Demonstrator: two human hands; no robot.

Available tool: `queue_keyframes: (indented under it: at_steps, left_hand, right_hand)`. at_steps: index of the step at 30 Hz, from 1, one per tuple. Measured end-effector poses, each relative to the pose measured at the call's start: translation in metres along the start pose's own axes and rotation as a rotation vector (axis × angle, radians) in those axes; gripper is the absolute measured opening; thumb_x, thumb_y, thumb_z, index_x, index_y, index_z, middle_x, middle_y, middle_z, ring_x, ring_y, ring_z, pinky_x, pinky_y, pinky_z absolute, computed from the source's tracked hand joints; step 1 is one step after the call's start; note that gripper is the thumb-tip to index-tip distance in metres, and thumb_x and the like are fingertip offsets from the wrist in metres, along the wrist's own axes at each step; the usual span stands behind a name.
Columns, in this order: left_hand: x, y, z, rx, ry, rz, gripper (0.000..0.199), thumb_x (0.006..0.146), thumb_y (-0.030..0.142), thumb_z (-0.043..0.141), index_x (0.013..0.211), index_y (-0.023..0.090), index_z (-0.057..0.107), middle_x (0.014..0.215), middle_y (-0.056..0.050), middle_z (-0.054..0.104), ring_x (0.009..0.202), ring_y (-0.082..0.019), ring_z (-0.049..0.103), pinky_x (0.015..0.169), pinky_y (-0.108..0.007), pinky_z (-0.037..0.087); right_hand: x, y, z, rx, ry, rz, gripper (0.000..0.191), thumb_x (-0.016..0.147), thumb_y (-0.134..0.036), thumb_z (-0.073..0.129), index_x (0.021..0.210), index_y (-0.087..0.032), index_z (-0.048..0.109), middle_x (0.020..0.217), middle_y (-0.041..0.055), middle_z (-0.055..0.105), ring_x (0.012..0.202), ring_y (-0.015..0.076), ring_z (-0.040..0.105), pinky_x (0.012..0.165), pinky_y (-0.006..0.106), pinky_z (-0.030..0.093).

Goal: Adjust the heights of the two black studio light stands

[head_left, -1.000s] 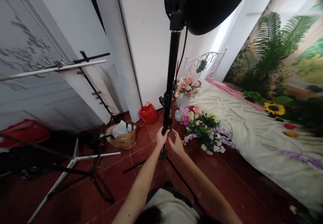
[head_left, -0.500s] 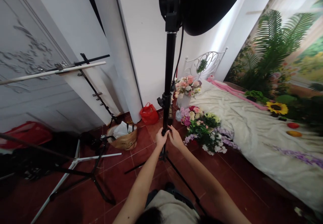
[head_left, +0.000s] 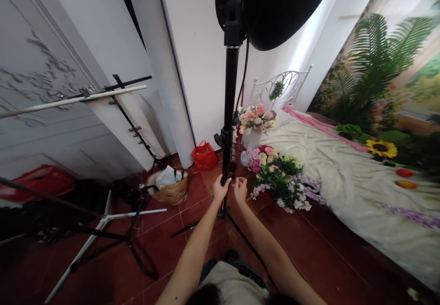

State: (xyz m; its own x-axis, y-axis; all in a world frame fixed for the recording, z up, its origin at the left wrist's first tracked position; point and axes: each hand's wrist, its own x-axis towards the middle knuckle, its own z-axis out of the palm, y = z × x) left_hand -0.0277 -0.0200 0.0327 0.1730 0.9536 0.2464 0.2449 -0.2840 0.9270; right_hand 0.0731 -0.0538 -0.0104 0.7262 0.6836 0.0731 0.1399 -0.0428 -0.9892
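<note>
A black light stand (head_left: 231, 89) rises upright in front of me, with a large black lamp head (head_left: 278, 7) on top. My left hand (head_left: 220, 187) is wrapped round the lower part of its pole. Just right of the pole, my right hand (head_left: 240, 188) has its fingers drawn together at a small dark knob (head_left: 233, 177). Further up the pole sits another black clamp collar (head_left: 225, 137). A black cable (head_left: 244, 76) hangs beside the pole.
Left stand a white-legged stand (head_left: 103, 222) and a straw basket (head_left: 172, 190). A red bag (head_left: 204, 155) lies behind the pole. Flower bunches (head_left: 275, 172) and a bed with cream cloth (head_left: 309, 149) are on the right.
My right hand has moved slightly right, away from the pole and my left hand, and its fingers have drawn together. My left hand stays on the pole.
</note>
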Motion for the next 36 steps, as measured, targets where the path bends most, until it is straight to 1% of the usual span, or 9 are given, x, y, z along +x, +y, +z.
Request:
queue_keyframes:
  at_steps: [5, 8, 13, 16, 20, 25, 30, 34, 36]
  left_hand:
    - [-0.001, 0.000, -0.001, 0.017, 0.004, -0.004, 0.039, 0.080, 0.052, 0.058, 0.101, 0.020, 0.065, 0.101, -0.009, 0.070, 0.092, -0.021, 0.066, 0.083, -0.033, 0.051]
    - [0.000, -0.002, -0.001, 0.007, -0.002, 0.002, 0.039, 0.081, 0.051, 0.058, 0.103, 0.019, 0.064, 0.102, -0.009, 0.070, 0.092, -0.021, 0.065, 0.084, -0.034, 0.051]
    - [0.001, -0.005, 0.002, -0.023, -0.005, 0.007, 0.040, 0.081, 0.050, 0.058, 0.104, 0.018, 0.064, 0.104, -0.010, 0.069, 0.095, -0.021, 0.065, 0.087, -0.034, 0.050]
    - [0.001, -0.004, 0.002, -0.032, -0.013, 0.013, 0.041, 0.081, 0.050, 0.058, 0.107, 0.019, 0.063, 0.104, -0.010, 0.069, 0.095, -0.021, 0.065, 0.088, -0.034, 0.050]
    - [0.001, -0.002, 0.000, -0.016, -0.021, 0.006, 0.040, 0.081, 0.050, 0.059, 0.106, 0.019, 0.064, 0.104, -0.010, 0.070, 0.094, -0.020, 0.066, 0.087, -0.033, 0.050]
    - [0.000, 0.001, -0.002, -0.024, -0.021, 0.004, 0.037, 0.080, 0.049, 0.060, 0.101, 0.019, 0.066, 0.105, -0.010, 0.070, 0.099, -0.021, 0.065, 0.090, -0.035, 0.050]
    - [-0.001, 0.004, -0.003, -0.030, -0.015, -0.038, 0.038, 0.078, 0.048, 0.063, 0.101, 0.018, 0.066, 0.100, -0.010, 0.071, 0.098, -0.023, 0.065, 0.089, -0.036, 0.051]
    - [-0.001, 0.004, -0.002, -0.044, -0.010, -0.025, 0.036, 0.078, 0.047, 0.063, 0.101, 0.018, 0.066, 0.099, -0.010, 0.071, 0.097, -0.023, 0.065, 0.088, -0.037, 0.051]
    - [-0.001, 0.003, -0.002, -0.047, -0.007, -0.011, 0.036, 0.079, 0.046, 0.062, 0.102, 0.018, 0.066, 0.100, -0.010, 0.071, 0.096, -0.023, 0.066, 0.088, -0.036, 0.051]
  right_hand:
    - [-0.023, 0.037, -0.028, 0.027, 0.093, 0.067, 0.034, 0.085, -0.052, 0.044, 0.096, -0.021, 0.050, 0.088, 0.0095, 0.067, 0.073, 0.0233, 0.066, 0.070, 0.036, 0.050]
    - [-0.017, 0.034, -0.036, 0.052, 0.045, 0.046, 0.035, 0.083, -0.052, 0.049, 0.095, -0.020, 0.052, 0.093, 0.0103, 0.066, 0.083, 0.0234, 0.065, 0.079, 0.037, 0.050]
    - [0.011, -0.002, -0.018, 0.177, -0.139, -0.056, 0.042, 0.082, -0.050, 0.054, 0.109, -0.018, 0.052, 0.109, 0.0107, 0.064, 0.102, 0.0197, 0.061, 0.091, 0.034, 0.046]
    - [0.025, -0.014, -0.004, 0.210, -0.213, -0.039, 0.043, 0.082, -0.050, 0.054, 0.111, -0.019, 0.051, 0.101, 0.0083, 0.067, 0.095, 0.0186, 0.064, 0.086, 0.032, 0.049]
    - [0.038, -0.015, 0.003, 0.139, -0.203, 0.023, 0.044, 0.078, -0.047, 0.060, 0.111, -0.019, 0.052, 0.088, 0.0044, 0.068, 0.083, 0.0173, 0.065, 0.076, 0.029, 0.051]
    - [0.054, -0.018, 0.008, -0.062, -0.195, 0.148, 0.026, 0.075, -0.033, 0.064, 0.095, -0.019, 0.057, 0.082, 0.0040, 0.068, 0.074, 0.0162, 0.065, 0.066, 0.026, 0.051]
    - [0.069, -0.021, 0.016, -0.129, -0.202, 0.177, 0.013, 0.064, -0.016, 0.066, 0.074, -0.018, 0.057, 0.072, 0.0042, 0.067, 0.068, 0.0169, 0.062, 0.063, 0.026, 0.049]
    - [0.065, -0.022, 0.015, -0.088, -0.243, 0.138, 0.006, 0.066, -0.022, 0.062, 0.070, -0.018, 0.059, 0.075, 0.0048, 0.068, 0.071, 0.0170, 0.062, 0.067, 0.026, 0.049]
    - [0.057, -0.021, 0.011, -0.050, -0.274, 0.103, 0.012, 0.069, -0.028, 0.060, 0.074, -0.018, 0.062, 0.080, 0.0049, 0.070, 0.076, 0.0172, 0.063, 0.071, 0.026, 0.050]
